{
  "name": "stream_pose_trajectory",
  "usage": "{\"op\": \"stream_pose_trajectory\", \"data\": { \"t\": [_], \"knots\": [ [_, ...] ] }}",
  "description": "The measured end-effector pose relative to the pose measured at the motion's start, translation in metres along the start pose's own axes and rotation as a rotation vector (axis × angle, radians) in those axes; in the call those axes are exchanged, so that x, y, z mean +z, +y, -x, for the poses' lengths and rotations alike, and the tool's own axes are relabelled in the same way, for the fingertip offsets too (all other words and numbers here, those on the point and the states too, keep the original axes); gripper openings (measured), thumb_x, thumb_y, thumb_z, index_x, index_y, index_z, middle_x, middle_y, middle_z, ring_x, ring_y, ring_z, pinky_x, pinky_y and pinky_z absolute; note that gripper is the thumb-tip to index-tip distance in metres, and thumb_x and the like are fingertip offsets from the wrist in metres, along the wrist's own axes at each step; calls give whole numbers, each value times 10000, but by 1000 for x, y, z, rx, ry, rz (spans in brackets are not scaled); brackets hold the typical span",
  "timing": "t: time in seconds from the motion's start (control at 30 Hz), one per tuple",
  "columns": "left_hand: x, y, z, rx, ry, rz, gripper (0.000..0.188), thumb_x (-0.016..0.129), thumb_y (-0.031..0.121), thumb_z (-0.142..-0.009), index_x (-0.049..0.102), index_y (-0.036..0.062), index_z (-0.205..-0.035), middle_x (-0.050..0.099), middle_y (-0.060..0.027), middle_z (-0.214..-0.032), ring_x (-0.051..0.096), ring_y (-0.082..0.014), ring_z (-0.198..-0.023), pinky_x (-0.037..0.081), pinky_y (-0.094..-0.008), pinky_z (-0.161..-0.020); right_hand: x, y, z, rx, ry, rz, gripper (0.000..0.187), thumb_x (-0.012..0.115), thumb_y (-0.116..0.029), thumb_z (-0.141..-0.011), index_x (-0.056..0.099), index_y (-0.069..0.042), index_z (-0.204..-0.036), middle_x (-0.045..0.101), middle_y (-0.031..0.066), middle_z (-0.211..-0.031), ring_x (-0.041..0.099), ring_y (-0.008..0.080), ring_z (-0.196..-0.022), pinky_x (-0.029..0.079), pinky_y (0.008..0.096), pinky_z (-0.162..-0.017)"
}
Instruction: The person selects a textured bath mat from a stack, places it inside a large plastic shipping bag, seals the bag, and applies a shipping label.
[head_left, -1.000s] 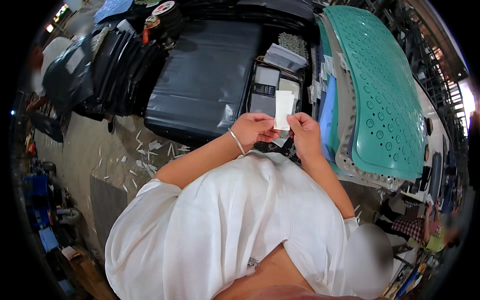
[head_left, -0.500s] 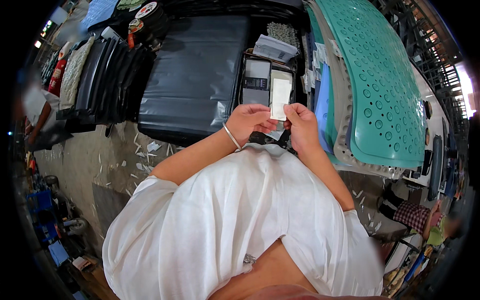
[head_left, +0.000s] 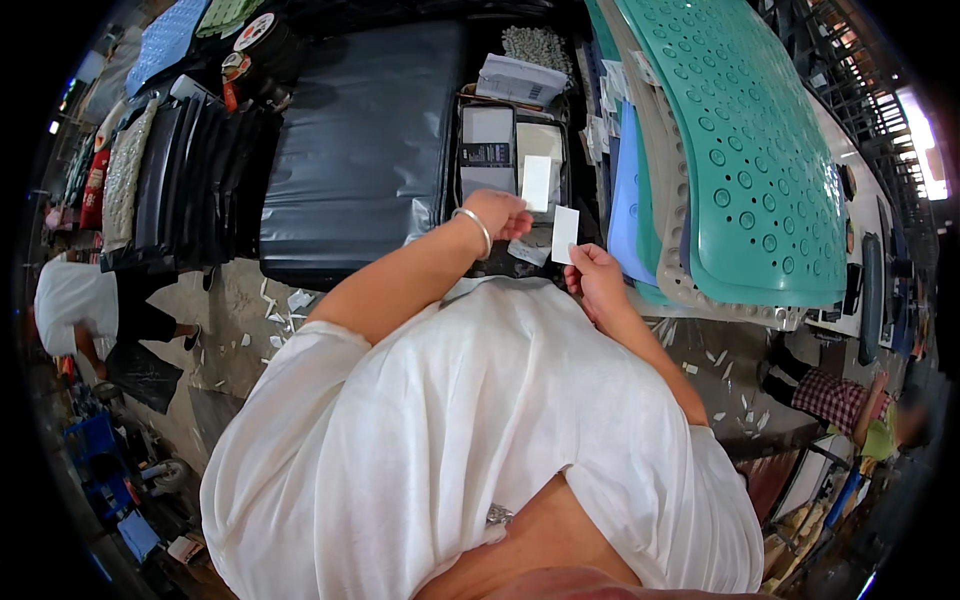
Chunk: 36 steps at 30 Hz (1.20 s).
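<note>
My left hand point(head_left: 502, 214), with a silvery bangle at the wrist, is closed, its fingertips at the lower edge of a white paper slip point(head_left: 536, 180). That slip overlaps a shallow box of pale cards point(head_left: 541, 138). To its right, my right hand point(head_left: 598, 278) pinches another white slip point(head_left: 565, 236) by its lower end between thumb and finger, holding it upright. Beside the card box is a second box point(head_left: 488, 125) with pale contents and a dark printed band. A loose, crumpled paper piece point(head_left: 528, 252) lies just below the boxes.
Large black plastic-wrapped packs point(head_left: 360, 150) lie on the left. Green bumpy mats point(head_left: 755, 170) are stacked at the right. A white paper bundle point(head_left: 520, 80) rests behind the boxes. A person in white point(head_left: 75, 305) is at far left, another person point(head_left: 835, 395) at far right. Paper scraps litter the floor.
My hands have moved apart: the right one lower with a white slip, the left one still near the card box. The view has shifted slightly. The person at left has come further into view.
</note>
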<state>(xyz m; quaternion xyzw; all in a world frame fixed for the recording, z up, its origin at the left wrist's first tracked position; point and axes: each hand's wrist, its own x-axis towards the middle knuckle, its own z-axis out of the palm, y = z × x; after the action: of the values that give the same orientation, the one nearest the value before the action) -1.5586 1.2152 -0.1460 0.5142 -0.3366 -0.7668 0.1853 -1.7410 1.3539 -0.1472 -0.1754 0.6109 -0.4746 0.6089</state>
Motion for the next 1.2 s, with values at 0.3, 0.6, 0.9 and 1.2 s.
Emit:
{"op": "stream_pose_trajectory", "data": {
  "t": [0.3, 0.6, 0.9, 1.2],
  "knots": [
    [28, -1, 9, -53, -185, -212, 275, 660, 264, -879, 629, 25, -1010, 666, -89, -833, 620, -159, -657, 480, -273, -548, 2, -11, 12, -42, -98, 163, 83, 578, -138, -949, 542, -80, -902, 590, 25, -719, 536, 90, -587, 422, 221, -514],
    [-17, 12, 19, 131, 25, -132, 182, 568, 159, -940, 621, 34, -1060, 641, -46, -791, 599, -123, -599, 456, -254, -513, -61, -146, 131, -1217, 443, 1260, 360, 754, -136, -747, 662, -93, -1092, 651, 100, -1079, 573, 313, -1037, 462, 416, -919],
    [-48, 9, 48, 101, 113, 2, 237, 504, 119, -962, 565, 6, -1162, 675, -127, -1047, 702, -205, -842, 555, -283, -672, -184, -235, 159, -899, 448, 1536, 711, 766, -103, -673, 544, -146, -1346, 490, 94, -1431, 454, 313, -1316, 379, 411, -1072],
    [-63, -7, 69, 147, 165, 34, 251, 502, 116, -963, 566, 6, -1180, 681, -124, -1037, 698, -181, -821, 549, -260, -652, -237, -253, 164, -838, 928, 1786, 383, 599, -137, -907, 586, -165, -1289, 585, 138, -1304, 579, 318, -1170, 463, 378, -943]
  ]
}}
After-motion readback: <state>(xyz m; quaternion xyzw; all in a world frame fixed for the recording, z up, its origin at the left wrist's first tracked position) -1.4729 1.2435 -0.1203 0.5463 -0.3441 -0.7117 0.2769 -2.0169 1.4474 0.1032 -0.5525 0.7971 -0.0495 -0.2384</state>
